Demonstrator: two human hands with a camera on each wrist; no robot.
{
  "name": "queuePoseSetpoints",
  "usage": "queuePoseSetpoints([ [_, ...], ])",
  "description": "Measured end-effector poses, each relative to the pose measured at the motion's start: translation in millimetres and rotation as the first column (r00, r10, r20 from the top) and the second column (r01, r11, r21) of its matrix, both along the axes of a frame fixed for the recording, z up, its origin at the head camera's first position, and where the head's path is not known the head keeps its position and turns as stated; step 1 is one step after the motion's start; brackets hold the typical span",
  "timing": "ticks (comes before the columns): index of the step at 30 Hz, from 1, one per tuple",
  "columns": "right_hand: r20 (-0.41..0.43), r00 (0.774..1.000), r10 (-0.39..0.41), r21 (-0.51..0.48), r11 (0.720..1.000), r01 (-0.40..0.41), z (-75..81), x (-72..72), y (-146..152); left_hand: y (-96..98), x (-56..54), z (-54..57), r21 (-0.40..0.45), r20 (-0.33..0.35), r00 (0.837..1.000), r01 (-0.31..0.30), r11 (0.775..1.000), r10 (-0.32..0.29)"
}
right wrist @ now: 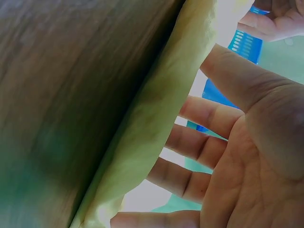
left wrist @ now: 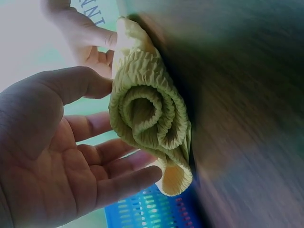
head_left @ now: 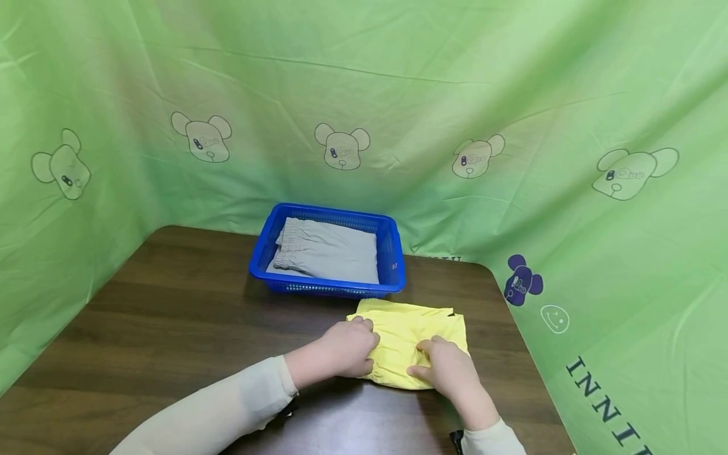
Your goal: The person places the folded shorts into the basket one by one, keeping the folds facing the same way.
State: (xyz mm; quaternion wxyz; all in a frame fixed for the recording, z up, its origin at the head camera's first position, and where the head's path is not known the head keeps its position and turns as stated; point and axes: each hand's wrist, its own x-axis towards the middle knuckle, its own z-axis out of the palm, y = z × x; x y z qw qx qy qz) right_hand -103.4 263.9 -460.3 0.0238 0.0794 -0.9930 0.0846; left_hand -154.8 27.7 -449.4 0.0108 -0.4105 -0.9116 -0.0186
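Note:
A folded yellow garment (head_left: 398, 332) lies on the table in the head view, its gathered elastic edge on the left. In the left wrist view that edge (left wrist: 156, 118) shows rolled in several layers. My left hand (head_left: 348, 349) rests on the garment's left side, thumb and fingertips touching the cloth, fingers loosely bent. Over the right part, my right hand (head_left: 454, 371) touches the cloth with thumb and fingertips spread. The right wrist view shows those fingers (right wrist: 190, 142) fairly straight against the garment's side. Neither hand visibly grips the cloth.
Just behind the garment stands a blue plastic basket (head_left: 327, 289), holding folded grey clothing (head_left: 335, 249) with an elastic waistband. The dark wooden table (head_left: 188, 316) meets a green printed curtain (head_left: 398, 82) at the back and sides.

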Motion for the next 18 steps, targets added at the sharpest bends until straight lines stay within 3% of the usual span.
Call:
queuePoseSetpoints([
  [7, 0.013, 1.000, 0.006, 0.021, 1.000, -0.006, 1.1, -0.5, -9.1, -10.7, -1.3, 2.8, 0.014, 0.002, 1.000, 0.019, 1.000, -0.019],
  [18, 0.012, 1.000, 0.020, 0.013, 1.000, -0.020, 2.4, -3.7, -24.6, -24.8, -2.9, 0.3, 0.006, 0.041, 0.999, -0.012, 1.000, 0.012],
])
